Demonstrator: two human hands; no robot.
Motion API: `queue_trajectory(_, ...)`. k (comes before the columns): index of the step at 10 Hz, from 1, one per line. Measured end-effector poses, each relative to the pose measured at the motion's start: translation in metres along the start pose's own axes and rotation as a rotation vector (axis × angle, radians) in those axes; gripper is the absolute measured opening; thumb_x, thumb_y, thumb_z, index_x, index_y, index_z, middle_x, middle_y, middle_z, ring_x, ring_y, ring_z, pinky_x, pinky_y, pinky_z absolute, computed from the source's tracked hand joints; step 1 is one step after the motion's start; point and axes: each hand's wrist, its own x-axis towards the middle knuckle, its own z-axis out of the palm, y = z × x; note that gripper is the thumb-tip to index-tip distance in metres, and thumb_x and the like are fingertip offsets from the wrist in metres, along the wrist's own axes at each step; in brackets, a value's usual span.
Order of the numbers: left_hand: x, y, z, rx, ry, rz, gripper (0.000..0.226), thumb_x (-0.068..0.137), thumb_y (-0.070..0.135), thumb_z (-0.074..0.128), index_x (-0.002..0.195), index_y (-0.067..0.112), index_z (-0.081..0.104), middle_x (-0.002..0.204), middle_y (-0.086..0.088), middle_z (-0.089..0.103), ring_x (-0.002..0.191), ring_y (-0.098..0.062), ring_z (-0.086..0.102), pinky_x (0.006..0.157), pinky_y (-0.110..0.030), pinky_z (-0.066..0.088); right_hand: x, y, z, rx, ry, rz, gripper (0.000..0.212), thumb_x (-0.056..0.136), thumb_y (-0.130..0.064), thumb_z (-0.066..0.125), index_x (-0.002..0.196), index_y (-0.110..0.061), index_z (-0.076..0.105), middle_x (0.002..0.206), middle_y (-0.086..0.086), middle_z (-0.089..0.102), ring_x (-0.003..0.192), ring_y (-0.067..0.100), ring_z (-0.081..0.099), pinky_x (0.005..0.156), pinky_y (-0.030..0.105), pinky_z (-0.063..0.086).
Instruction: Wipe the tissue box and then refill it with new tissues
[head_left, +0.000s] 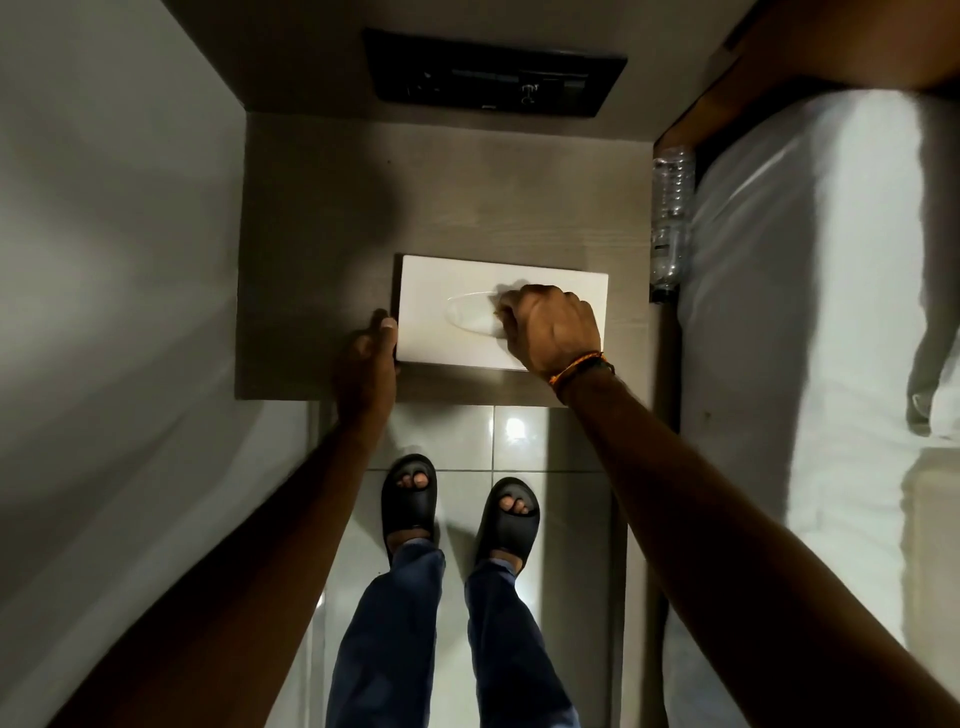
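A flat white tissue box (447, 283) with an oval slot (470, 313) lies on a small grey-brown bedside table (322, 218), near its front edge. My left hand (366, 366) grips the box's left end, thumb against its side. My right hand (553, 325) rests on the box's top at the right end of the slot, fingers curled down at the opening. What the fingertips hold is hidden; no cloth or loose tissue shows.
A dark wall panel (493, 73) with switches sits behind the table. A clear plastic bottle (671, 218) lies in the gap between table and the white bed (810, 312) on the right. A second bed (104, 260) is on the left. My sandalled feet (457, 506) stand on white floor tiles.
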Motion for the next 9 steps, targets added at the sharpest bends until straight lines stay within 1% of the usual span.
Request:
queue_trajectory(1,-0.004,0.004,0.002,-0.004,-0.011,0.021,0.035,0.091,0.062,0.055,0.085,0.029,0.065,0.080,0.005,0.068,0.079,-0.022,0.070,0.070,-0.039,0.055,-0.007,-0.003,-0.006,0.045,0.071,-0.024,0.027,0.099,-0.034,0.050,0.113,-0.023,0.070,0.108,0.007,0.074,0.092,0.039,0.070,0.078,0.042,0.054)
queue_trajectory(2,-0.004,0.008,0.003,0.004,-0.002,0.013,0.034,0.092,0.059,0.058,0.091,0.027,0.068,0.082,0.000,0.070,0.083,-0.026,0.071,0.076,-0.044,0.058,-0.012,-0.004,-0.008,0.062,0.093,-0.042,0.028,0.101,-0.035,0.048,0.114,-0.025,0.070,0.108,0.005,0.073,0.092,0.038,0.070,0.077,0.042,0.054)
queue_trajectory(3,-0.005,0.010,0.003,0.016,0.000,0.005,0.035,0.091,0.060,0.057,0.089,0.027,0.068,0.081,0.000,0.070,0.083,-0.027,0.072,0.078,-0.047,0.059,-0.016,-0.004,-0.009,0.075,0.098,-0.043,0.029,0.102,-0.037,0.045,0.115,-0.025,0.068,0.107,0.003,0.071,0.091,0.036,0.070,0.075,0.041,0.054)
queue_trajectory(4,-0.007,0.011,0.001,0.023,-0.003,0.004,0.035,0.089,0.063,0.056,0.079,0.030,0.064,0.079,0.004,0.069,0.080,-0.024,0.071,0.076,-0.045,0.059,-0.018,-0.003,-0.010,0.098,0.142,-0.044,0.027,0.101,-0.036,0.047,0.111,-0.025,0.069,0.102,0.002,0.071,0.086,0.035,0.069,0.071,0.037,0.051)
queue_trajectory(5,-0.010,0.014,-0.002,0.034,-0.010,-0.003,0.038,0.088,0.064,0.055,0.077,0.029,0.064,0.079,0.002,0.069,0.081,-0.026,0.071,0.075,-0.045,0.059,-0.019,-0.003,-0.012,0.118,0.185,-0.034,0.026,0.101,-0.035,0.048,0.107,-0.024,0.071,0.097,0.002,0.072,0.081,0.035,0.069,0.068,0.035,0.047)
queue_trajectory(6,-0.009,0.014,-0.002,0.045,-0.014,0.003,0.039,0.088,0.065,0.055,0.076,0.028,0.063,0.083,0.000,0.070,0.083,-0.025,0.071,0.079,-0.047,0.059,-0.020,-0.002,-0.012,0.133,0.202,-0.045,0.026,0.101,-0.035,0.049,0.107,-0.023,0.072,0.096,0.003,0.072,0.081,0.034,0.069,0.070,0.036,0.051)
queue_trajectory(7,-0.010,0.016,-0.002,0.060,-0.018,0.014,0.040,0.090,0.064,0.054,0.081,0.026,0.064,0.088,-0.003,0.072,0.085,-0.026,0.071,0.082,-0.049,0.060,-0.020,-0.001,-0.012,0.148,0.194,-0.042,0.026,0.101,-0.036,0.052,0.107,-0.023,0.074,0.094,0.004,0.073,0.081,0.034,0.069,0.070,0.037,0.052)
queue_trajectory(8,-0.010,0.015,-0.003,0.047,-0.016,0.043,0.037,0.093,0.060,0.055,0.091,0.025,0.068,0.091,-0.004,0.073,0.087,-0.025,0.071,0.083,-0.047,0.059,-0.022,0.001,-0.011,0.206,0.203,-0.044,0.026,0.100,-0.039,0.058,0.104,-0.022,0.078,0.090,0.005,0.074,0.080,0.034,0.070,0.067,0.037,0.054)
queue_trajectory(9,-0.012,0.015,-0.002,0.043,0.060,0.140,0.037,0.095,0.054,0.057,0.095,0.020,0.072,0.083,0.001,0.070,0.082,-0.022,0.070,0.073,-0.034,0.057,-0.023,0.012,-0.018,0.390,0.382,0.053,0.023,0.097,-0.039,0.066,0.103,-0.024,0.081,0.086,0.004,0.076,0.076,0.029,0.071,0.068,0.039,0.057)
